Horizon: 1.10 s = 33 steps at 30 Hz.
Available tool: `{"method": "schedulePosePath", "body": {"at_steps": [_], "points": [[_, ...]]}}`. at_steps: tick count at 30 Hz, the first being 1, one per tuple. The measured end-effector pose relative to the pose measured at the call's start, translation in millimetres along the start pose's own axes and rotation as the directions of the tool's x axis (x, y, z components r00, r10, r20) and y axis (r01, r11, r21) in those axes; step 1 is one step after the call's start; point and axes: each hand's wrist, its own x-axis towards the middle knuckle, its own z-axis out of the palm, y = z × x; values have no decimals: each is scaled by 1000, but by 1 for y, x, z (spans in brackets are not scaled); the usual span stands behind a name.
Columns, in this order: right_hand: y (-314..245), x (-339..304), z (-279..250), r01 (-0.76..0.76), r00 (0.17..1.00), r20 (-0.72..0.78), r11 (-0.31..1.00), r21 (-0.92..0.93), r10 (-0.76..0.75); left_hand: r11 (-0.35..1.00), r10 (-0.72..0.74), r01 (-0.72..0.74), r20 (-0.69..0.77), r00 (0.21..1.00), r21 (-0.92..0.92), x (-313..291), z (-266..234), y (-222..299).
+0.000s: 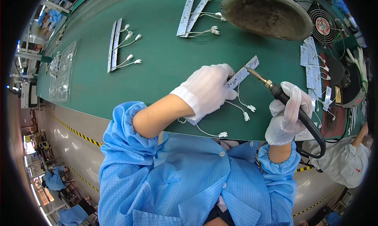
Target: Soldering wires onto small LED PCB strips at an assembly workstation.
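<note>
My left hand point(210, 88), in a white glove, grips a narrow white LED strip board point(241, 75) that slants up to the right. White wires with small plugs point(246, 115) trail from beneath that hand. In my right hand point(289, 113), also gloved, is a soldering iron point(280, 93) with a black handle and cable. Its metal tip meets the board near the far end, or hovers just over it; I cannot tell which. Part of another strip point(193, 121) shows under my left wrist, with a plug point(223, 134) at the table edge.
Wired LED strips lie at the left point(114, 45) and far middle point(193, 15). More strips point(313, 74) are stacked at the right. A clear plastic tray point(63, 74) sits far left. A large metal hood point(265, 15) hangs over the back, beside a round fan point(323, 24). Another person point(346, 161) sits at right.
</note>
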Motion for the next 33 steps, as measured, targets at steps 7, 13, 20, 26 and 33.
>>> {"method": "schedulePosePath", "body": {"at_steps": [7, 13, 20, 26, 33], "points": [[-3, -4, -5, -160, 981, 160, 925, 344, 110, 961, 27, -71, -164, 986, -269, 8, 6, -14], [-4, -5, -3, -204, 973, 181, 892, 404, 141, 967, 224, -244, -204, 953, -74, 6, 5, -13], [-3, -9, -1, -199, 979, 129, 873, 445, 157, 976, 215, -218, -152, 965, -3, 6, 5, -13], [-8, -5, -3, -331, 943, 193, 814, 477, 271, 980, 193, -198, -154, 969, -15, 7, 6, -14], [-1, -1, -1, -154, 983, 157, 900, 408, 97, 985, 175, -174, -153, 973, 23, 6, 5, -11]]}}
